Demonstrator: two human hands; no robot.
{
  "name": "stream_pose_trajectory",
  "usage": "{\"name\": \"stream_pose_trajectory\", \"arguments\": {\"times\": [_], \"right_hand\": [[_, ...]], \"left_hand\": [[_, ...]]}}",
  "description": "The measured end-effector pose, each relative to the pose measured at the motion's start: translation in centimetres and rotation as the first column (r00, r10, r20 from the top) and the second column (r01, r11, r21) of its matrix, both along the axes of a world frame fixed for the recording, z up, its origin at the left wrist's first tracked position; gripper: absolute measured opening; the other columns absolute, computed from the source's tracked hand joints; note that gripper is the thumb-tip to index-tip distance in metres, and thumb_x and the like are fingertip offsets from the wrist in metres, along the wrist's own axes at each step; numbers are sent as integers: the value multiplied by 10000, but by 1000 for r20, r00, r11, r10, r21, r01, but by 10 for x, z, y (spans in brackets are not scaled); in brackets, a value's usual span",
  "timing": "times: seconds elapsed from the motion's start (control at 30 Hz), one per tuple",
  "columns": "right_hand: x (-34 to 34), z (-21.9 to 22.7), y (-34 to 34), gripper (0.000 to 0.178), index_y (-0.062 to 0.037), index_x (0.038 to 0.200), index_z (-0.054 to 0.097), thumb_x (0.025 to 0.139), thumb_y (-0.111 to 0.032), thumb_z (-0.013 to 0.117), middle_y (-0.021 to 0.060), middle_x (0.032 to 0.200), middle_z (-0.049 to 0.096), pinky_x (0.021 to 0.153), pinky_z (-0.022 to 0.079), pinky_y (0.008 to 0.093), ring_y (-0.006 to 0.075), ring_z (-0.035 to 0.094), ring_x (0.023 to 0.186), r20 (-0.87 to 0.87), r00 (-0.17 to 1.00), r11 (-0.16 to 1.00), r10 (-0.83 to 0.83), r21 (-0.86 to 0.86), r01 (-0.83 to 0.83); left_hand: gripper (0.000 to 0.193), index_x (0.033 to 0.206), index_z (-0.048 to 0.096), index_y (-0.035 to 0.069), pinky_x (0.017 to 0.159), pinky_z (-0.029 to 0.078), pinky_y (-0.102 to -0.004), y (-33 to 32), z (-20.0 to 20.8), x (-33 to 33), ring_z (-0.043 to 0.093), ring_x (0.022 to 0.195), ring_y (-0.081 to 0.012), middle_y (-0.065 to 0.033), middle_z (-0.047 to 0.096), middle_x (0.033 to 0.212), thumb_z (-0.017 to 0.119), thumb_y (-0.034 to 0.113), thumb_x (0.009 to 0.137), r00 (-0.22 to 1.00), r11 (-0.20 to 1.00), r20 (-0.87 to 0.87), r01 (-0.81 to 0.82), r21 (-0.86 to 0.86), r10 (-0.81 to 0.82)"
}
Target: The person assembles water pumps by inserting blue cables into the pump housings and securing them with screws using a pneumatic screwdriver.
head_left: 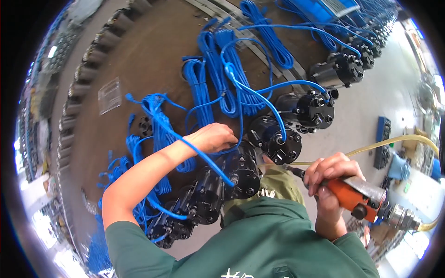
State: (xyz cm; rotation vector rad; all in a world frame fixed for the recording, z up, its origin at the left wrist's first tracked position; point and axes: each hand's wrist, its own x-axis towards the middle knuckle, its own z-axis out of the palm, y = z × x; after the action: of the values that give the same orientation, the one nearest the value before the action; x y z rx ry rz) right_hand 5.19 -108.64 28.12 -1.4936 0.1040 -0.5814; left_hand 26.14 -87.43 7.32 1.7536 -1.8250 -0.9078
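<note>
My right hand (331, 173) is wrapped round an orange and silver air-powered driver (350, 197). Its dark nose points left, toward the lower edge of a black cylindrical motor's end cap (286, 147); whether it touches is unclear. A blue cable (273, 109) runs into that cap. My left hand (215, 137) reaches over the table with fingers curled down beside the neighbouring black cylinder (244, 173). Its fingertips are partly hidden, so what they grip cannot be made out. A blue cable (199, 150) passes across my left wrist.
More black cylinders (313, 110) stand in a row along the brown table's (153, 51) edge. Bundled blue cables (222, 74) lie behind them. A yellow air hose (403, 139) loops at the right. A blue bin (324, 9) is at the far end, and a clear plastic piece (110, 96) lies at left.
</note>
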Motion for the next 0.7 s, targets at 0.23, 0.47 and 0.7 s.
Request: {"name": "stream_pose_trajectory", "arguments": {"times": [0.23, 0.47, 0.7], "right_hand": [[16, -9, 22, 267, 57, 969, 598, 704, 90, 612, 179, 791, 661, 572, 576, 305, 164, 624, 554, -55, 998, 1000, -19, 18, 20], [39, -9, 37, 294, 63, 993, 610, 701, 87, 622, 177, 798, 669, 569, 571, 283, 173, 657, 598, -53, 994, 995, 96, -33, -97], [52, -18, 56, 198, -13, 1045, 537, 903, -37, 673, 130, 864, 564, 605, 533, 366, 168, 563, 568, -175, 972, 981, 154, -93, -172]], "left_hand": [[261, 943, 711, 66, 820, 516, -388, -11, 10, -3, 602, 950, -284, -68, 626, 945, 804, 135, 709, 999, 975, 51, -1, -221, 13], [112, 696, 637, 91, 750, 479, -368, -20, 2, 1, 547, 863, -255, -40, 593, 864, 736, 138, 719, 991, 920, 94, 122, -373, -93], [141, 627, 628, 100, 732, 483, -355, -15, -11, -5, 557, 830, -239, -27, 596, 748, 715, 173, 710, 997, 904, 58, 65, -423, -44]]}}
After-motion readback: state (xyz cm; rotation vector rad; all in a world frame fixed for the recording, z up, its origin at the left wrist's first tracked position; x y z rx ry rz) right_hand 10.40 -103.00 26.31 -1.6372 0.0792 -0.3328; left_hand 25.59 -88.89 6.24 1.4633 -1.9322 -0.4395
